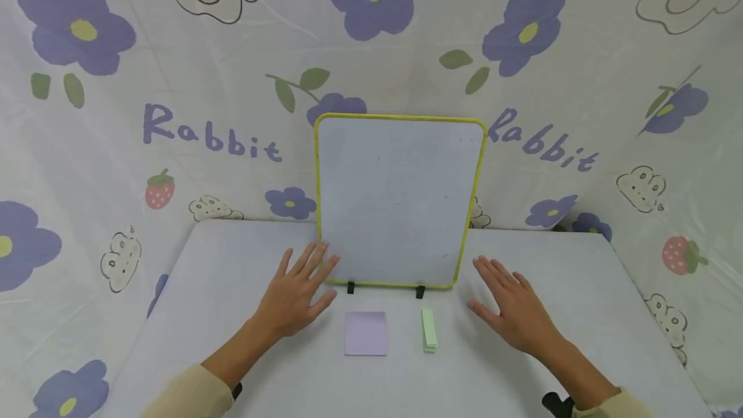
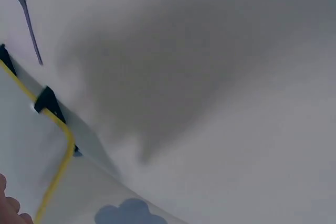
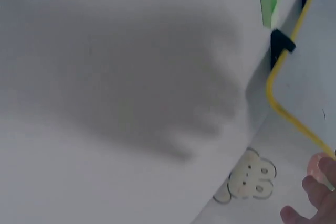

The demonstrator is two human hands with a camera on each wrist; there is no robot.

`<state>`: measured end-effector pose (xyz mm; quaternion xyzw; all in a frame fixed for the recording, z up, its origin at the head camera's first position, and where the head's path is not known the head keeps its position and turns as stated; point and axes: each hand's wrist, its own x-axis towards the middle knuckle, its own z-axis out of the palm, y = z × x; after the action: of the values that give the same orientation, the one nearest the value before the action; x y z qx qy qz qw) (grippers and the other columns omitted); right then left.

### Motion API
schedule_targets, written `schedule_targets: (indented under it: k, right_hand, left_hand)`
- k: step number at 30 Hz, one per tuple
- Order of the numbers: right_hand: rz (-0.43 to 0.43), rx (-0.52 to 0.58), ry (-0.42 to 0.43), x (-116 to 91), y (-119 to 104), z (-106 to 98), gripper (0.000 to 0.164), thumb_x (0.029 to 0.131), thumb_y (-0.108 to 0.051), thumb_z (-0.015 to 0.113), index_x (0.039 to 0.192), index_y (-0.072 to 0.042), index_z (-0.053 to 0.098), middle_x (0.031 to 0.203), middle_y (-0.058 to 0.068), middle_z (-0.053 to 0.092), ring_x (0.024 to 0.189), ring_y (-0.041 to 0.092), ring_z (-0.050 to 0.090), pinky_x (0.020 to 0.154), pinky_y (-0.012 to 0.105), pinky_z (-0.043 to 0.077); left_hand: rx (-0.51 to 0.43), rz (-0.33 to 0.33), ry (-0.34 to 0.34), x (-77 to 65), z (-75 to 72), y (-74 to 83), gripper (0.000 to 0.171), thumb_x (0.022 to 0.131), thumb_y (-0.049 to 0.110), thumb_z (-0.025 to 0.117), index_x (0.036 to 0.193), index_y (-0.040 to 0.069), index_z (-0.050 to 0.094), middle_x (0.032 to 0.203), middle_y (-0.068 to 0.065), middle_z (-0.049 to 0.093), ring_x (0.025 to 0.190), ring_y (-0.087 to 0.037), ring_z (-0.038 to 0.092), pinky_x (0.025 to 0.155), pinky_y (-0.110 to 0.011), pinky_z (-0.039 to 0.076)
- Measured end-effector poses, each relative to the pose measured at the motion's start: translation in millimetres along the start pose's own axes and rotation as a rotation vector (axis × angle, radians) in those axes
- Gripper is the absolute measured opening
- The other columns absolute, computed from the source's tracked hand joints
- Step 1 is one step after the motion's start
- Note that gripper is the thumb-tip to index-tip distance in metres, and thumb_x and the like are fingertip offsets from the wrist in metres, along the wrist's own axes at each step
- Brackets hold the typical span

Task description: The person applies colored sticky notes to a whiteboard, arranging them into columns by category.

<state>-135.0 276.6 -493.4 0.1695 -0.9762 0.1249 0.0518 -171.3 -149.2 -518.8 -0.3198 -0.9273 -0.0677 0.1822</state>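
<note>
A whiteboard [image 1: 397, 202] with a yellow frame stands upright on two black feet [image 1: 351, 288] at the back of the table. In front of it lie a purple sticky-note pad [image 1: 366, 334] and a narrow stack of light green sticky strips [image 1: 429, 330]. My left hand [image 1: 293, 298], fingers spread, hovers left of the purple pad and overlaps the board's lower left corner in the head view. My right hand [image 1: 513, 311] is held over the table to the right of the green strips, fingers extended. Neither hand holds anything. Only fingertips [image 3: 317, 190] show in the right wrist view.
The white table [image 1: 232, 276] backs onto a curtain [image 1: 406, 76] printed with purple flowers, rabbits and strawberries. Both hands cast soft shadows on the tabletop. A few small dark marks dot the whiteboard.
</note>
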Motion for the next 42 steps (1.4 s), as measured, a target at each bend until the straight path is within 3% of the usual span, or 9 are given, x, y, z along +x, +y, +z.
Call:
schedule_targets:
  k: [3, 8, 20, 30, 37, 42]
  right_hand:
    - [-0.041, 0.066, 0.005, -4, -5, 12, 0.078, 0.090, -0.036, 0.073, 0.153, -0.009, 0.038, 0.152, 0.016, 0.045, 0.140, 0.037, 0.040, 0.108, 0.061, 0.032]
    - [-0.027, 0.197, -0.027, -10, -16, 27, 0.070, 0.089, -0.034, 0.075, 0.148, -0.011, 0.046, 0.145, 0.016, 0.053, 0.131, 0.038, 0.050, 0.101, 0.059, 0.041]
    - [-0.001, 0.310, -0.093, -20, -31, 52, 0.059, 0.087, -0.032, 0.077, 0.140, -0.017, 0.058, 0.139, 0.004, 0.060, 0.129, 0.031, 0.054, 0.102, 0.054, 0.044]
    - [-0.091, 0.364, -0.050, -19, -36, 58, 0.046, 0.086, -0.026, 0.078, 0.128, -0.011, 0.066, 0.128, 0.000, 0.067, 0.121, 0.025, 0.061, 0.098, 0.050, 0.048]
    - [-0.092, 0.404, -0.069, -20, -36, 61, 0.043, 0.086, -0.028, 0.078, 0.125, -0.011, 0.069, 0.124, 0.000, 0.069, 0.117, 0.023, 0.064, 0.095, 0.047, 0.050]
    - [-0.075, 0.421, -0.089, -20, -37, 62, 0.043, 0.085, -0.027, 0.079, 0.123, -0.010, 0.070, 0.122, 0.000, 0.070, 0.115, 0.023, 0.065, 0.095, 0.046, 0.051]
  left_hand:
    - [-0.057, 0.046, -0.011, 4.9, 4.6, 14.7, 0.063, 0.098, 0.042, 0.054, 0.153, 0.014, 0.042, 0.160, -0.012, 0.033, 0.146, -0.032, 0.030, 0.111, -0.064, 0.025]
    - [-0.138, 0.092, -0.107, 7.7, 14.9, 36.8, 0.059, 0.102, 0.043, 0.050, 0.153, 0.015, 0.041, 0.160, -0.011, 0.033, 0.147, -0.030, 0.030, 0.111, -0.064, 0.026]
    - [-0.218, 0.166, -0.327, 10.3, 39.7, 76.5, 0.057, 0.104, 0.045, 0.042, 0.154, 0.018, 0.039, 0.160, -0.006, 0.034, 0.147, -0.026, 0.031, 0.112, -0.059, 0.028]
    - [-0.237, 0.214, -0.354, 10.3, 52.6, 98.7, 0.058, 0.105, 0.049, 0.037, 0.155, 0.019, 0.038, 0.159, -0.002, 0.036, 0.147, -0.023, 0.031, 0.114, -0.056, 0.029]
    - [-0.270, 0.241, -0.379, 10.1, 51.9, 110.6, 0.059, 0.105, 0.049, 0.036, 0.155, 0.019, 0.037, 0.159, -0.002, 0.036, 0.146, -0.023, 0.032, 0.115, -0.054, 0.027]
    - [-0.225, 0.263, -0.359, 8.8, 52.8, 115.4, 0.059, 0.105, 0.049, 0.037, 0.155, 0.018, 0.038, 0.158, -0.002, 0.038, 0.146, -0.022, 0.033, 0.115, -0.053, 0.027]
